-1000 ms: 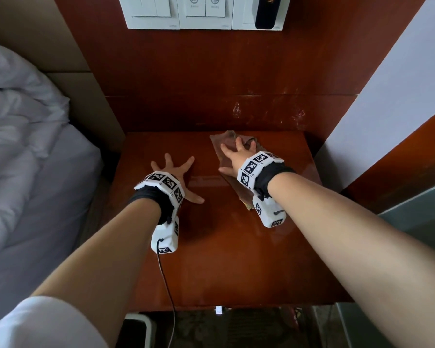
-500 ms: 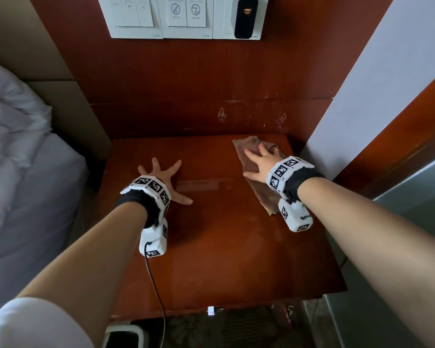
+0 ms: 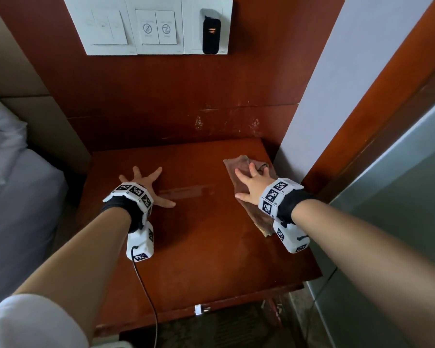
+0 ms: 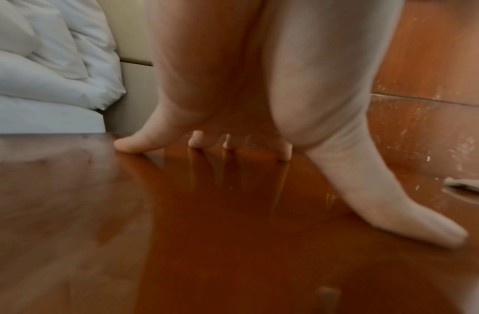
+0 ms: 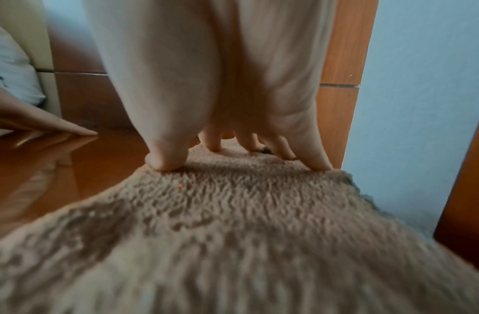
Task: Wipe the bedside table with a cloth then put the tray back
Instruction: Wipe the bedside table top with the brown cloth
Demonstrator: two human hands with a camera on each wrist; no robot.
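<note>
Right hand [image 3: 253, 185] spread flat, cloth [image 3: 239, 169] slid further right, left hand [image 3: 146, 187] still splayed

Left hand [image 3: 146, 189] flat, fingers [image 4: 136, 144] splayed, right hand [image 3: 253, 183] palm down, fingers spread

No words or numbers could be read anywhere. The white wall switch panel [image 3: 158, 27] bore two small round pictogram signs, each crossed by a slash, with captions too small to make out. The white wrist bands [image 3: 276, 194] carried black-and-white square marker codes.

Count: one bedside table [image 3: 199, 259]; one cloth [image 3: 239, 169] under right-hand fingers; three wall switch plates [image 3: 158, 26]; two hands.
</note>
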